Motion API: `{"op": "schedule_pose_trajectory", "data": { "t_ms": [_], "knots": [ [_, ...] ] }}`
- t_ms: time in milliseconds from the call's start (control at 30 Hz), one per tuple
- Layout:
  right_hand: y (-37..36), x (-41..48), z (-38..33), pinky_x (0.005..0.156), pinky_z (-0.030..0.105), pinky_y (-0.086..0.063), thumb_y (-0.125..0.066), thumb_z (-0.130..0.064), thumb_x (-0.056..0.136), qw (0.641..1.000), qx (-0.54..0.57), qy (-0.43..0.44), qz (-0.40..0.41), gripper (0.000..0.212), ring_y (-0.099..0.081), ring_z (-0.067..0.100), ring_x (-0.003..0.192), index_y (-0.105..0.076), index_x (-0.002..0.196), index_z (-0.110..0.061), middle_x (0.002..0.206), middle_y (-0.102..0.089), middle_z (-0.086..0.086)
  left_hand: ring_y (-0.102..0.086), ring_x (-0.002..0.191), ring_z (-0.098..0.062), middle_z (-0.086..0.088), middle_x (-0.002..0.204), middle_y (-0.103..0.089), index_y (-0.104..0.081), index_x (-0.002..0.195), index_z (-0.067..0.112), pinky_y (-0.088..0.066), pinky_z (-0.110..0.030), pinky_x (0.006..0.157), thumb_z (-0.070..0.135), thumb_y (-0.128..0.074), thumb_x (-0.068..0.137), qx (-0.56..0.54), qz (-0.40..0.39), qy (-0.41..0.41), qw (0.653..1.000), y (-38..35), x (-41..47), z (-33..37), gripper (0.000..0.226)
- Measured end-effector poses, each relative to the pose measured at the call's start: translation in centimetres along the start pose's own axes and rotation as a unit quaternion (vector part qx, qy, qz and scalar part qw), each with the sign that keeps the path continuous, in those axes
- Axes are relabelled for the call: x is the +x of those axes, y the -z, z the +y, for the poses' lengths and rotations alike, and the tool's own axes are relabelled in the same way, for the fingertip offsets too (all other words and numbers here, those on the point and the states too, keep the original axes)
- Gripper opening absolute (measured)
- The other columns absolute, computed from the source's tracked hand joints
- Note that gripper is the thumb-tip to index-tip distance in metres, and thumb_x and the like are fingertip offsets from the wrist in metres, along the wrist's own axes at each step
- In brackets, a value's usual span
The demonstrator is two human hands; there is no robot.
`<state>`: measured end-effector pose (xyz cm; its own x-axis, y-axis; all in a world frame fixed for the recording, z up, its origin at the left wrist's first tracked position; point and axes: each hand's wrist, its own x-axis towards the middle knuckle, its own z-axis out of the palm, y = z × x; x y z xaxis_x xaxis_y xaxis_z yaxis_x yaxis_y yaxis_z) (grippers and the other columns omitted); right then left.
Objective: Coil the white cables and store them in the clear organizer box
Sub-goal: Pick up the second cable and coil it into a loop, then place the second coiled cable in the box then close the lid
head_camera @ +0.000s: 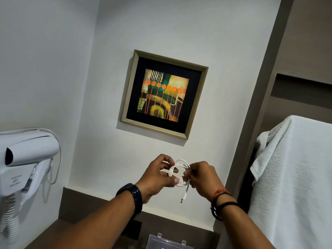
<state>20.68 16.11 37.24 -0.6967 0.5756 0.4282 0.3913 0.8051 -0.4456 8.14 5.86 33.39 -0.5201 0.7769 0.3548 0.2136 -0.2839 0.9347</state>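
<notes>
A white cable (179,172) is wound into a small round coil, held up in the air in front of the wall. My left hand (158,175) pinches the coil's left side and my right hand (203,178) grips its right side. One loose end with a plug (183,195) dangles below the coil. The clear organizer box (167,242) lies at the bottom edge of the view, below my hands, only its hinged top part visible.
A framed picture (164,94) hangs on the white wall above my hands. A wall-mounted white hair dryer (27,159) with a curly cord is at the left. A white towel (294,177) hangs at the right. A brown counter (86,223) runs below.
</notes>
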Motion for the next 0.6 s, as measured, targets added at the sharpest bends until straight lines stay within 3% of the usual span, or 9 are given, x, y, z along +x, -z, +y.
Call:
{"op": "schedule_pose_trajectory", "data": {
  "t_ms": [167, 233, 367, 467, 600],
  "knots": [
    [-0.1, -0.5, 1.7, 0.053, 0.024, -0.053, -0.059, -0.014, 0.091, 0.999, 0.046, -0.013, -0.018, 0.003, -0.062, 0.011, 0.055, -0.061, 0.093, -0.013, 0.075, -0.072, 0.006, -0.070, 0.085, -0.025, -0.005, 0.100, -0.068, -0.056, 0.100, 0.024, -0.060, -0.029, 0.067, -0.004, -0.074, 0.072, 0.025, 0.015, 0.013, 0.999, -1.1, -0.3, -1.3, 0.043],
    [-0.5, -0.7, 2.5, 0.050, 0.019, -0.046, -0.058, -0.013, 0.092, 0.998, 0.061, -0.013, -0.017, 0.011, -0.060, 0.007, 0.055, -0.052, 0.096, -0.021, 0.076, -0.071, 0.004, -0.070, 0.086, -0.024, -0.004, 0.101, -0.068, -0.056, 0.101, 0.026, -0.059, -0.025, 0.064, -0.004, -0.074, 0.072, 0.023, 0.019, 0.025, 0.999, -1.6, -0.5, -1.8, 0.045],
    [-2.3, -1.1, 4.2, 0.054, 0.019, -0.046, -0.055, -0.012, 0.093, 0.998, 0.047, -0.013, -0.035, 0.016, -0.064, 0.013, 0.066, -0.046, 0.094, -0.025, 0.077, -0.068, 0.005, -0.069, 0.087, -0.028, -0.009, 0.102, -0.068, -0.056, 0.105, 0.023, -0.060, -0.029, 0.062, -0.015, -0.070, 0.068, -0.017, 0.009, 0.092, 0.996, -2.1, -0.5, -3.5, 0.055],
    [-4.3, -1.2, 5.8, 0.056, 0.024, -0.048, -0.052, -0.007, 0.092, 0.997, 0.036, -0.021, -0.068, 0.019, -0.063, 0.016, 0.066, -0.049, 0.092, -0.026, 0.074, -0.065, 0.001, -0.070, 0.089, -0.033, -0.014, 0.104, -0.071, -0.056, 0.110, 0.017, -0.062, -0.041, 0.069, -0.026, -0.063, 0.066, -0.049, -0.031, 0.186, 0.981, -1.9, -0.3, -5.6, 0.061],
    [-7.8, -1.0, 8.0, 0.065, 0.033, -0.051, -0.056, -0.009, 0.088, 0.991, 0.011, -0.024, -0.128, 0.019, -0.063, 0.028, 0.075, -0.051, 0.095, -0.026, 0.087, -0.068, 0.010, -0.069, 0.094, -0.034, -0.016, 0.109, -0.071, -0.056, 0.116, 0.011, -0.059, -0.047, 0.079, -0.029, -0.059, 0.067, -0.048, -0.074, 0.290, 0.953, -1.0, 0.5, -9.3, 0.063]
  ]
}}
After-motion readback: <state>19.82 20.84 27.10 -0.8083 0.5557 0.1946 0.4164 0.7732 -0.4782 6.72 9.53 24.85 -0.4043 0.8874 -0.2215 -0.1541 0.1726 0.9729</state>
